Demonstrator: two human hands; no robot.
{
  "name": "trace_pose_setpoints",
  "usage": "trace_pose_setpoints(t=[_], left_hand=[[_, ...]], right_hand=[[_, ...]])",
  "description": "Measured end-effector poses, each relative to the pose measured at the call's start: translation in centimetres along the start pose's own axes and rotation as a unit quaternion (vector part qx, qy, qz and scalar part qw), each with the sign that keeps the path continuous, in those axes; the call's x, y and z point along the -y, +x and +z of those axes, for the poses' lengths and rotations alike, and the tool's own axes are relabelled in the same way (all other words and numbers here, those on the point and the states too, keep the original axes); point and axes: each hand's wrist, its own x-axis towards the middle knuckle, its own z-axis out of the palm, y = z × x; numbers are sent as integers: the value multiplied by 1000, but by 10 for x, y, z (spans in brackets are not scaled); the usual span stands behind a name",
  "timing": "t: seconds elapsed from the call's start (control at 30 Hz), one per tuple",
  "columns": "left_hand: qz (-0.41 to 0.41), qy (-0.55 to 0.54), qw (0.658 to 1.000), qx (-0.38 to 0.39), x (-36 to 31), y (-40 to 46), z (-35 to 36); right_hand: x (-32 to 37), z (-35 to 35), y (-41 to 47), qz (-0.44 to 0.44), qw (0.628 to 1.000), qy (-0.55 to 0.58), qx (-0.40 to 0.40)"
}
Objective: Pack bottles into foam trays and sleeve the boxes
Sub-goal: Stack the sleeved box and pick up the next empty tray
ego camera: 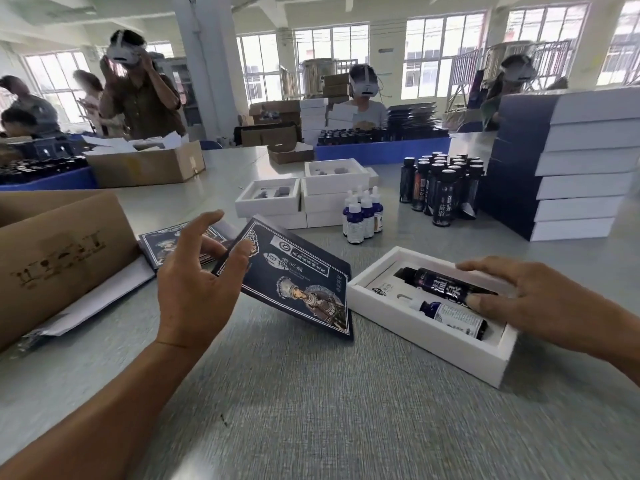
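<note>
A white foam tray box lies on the grey table in front of me at the right. In it lie a tall black bottle and a small blue dropper bottle. My right hand rests on the tray's right end, fingers over both bottles. My left hand holds a dark blue printed sleeve by its left edge, thumb on top, the sleeve tilted above the table left of the tray.
More flat sleeves lie beside a brown carton at the left. Empty white trays, several dropper bottles and black bottles stand at mid-table. Sleeved boxes are stacked at the right. People work at the far tables.
</note>
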Motion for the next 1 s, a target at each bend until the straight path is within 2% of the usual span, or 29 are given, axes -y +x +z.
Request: trace_pose_setpoints(t=[0.17, 0.27, 0.4, 0.5, 0.63, 0.87, 1.0], left_hand=[[-61, -42, 997, -4, 11, 3, 2], [-119, -49, 992, 8, 21, 4, 8], [-193, -44, 975, 98, 40, 5, 8], [-235, -65, 953, 178, 45, 3, 8], [-243, -103, 941, 213, 38, -2, 9], [-246, -126, 946, 166, 36, -3, 15], [-243, -104, 951, 160, 38, -2, 19]], right_hand=[[-1, 1, 2, 10, 998, -51, -40], [-4, -5, 2, 72, 991, -87, -66], [-7, -13, 3, 136, 978, -154, -45], [-8, -16, 3, 131, 980, -147, -25], [-9, -14, 4, 114, 980, -162, -23], [-15, -17, 5, 79, 983, -161, -30], [-19, -16, 7, 60, 988, -138, -31]])
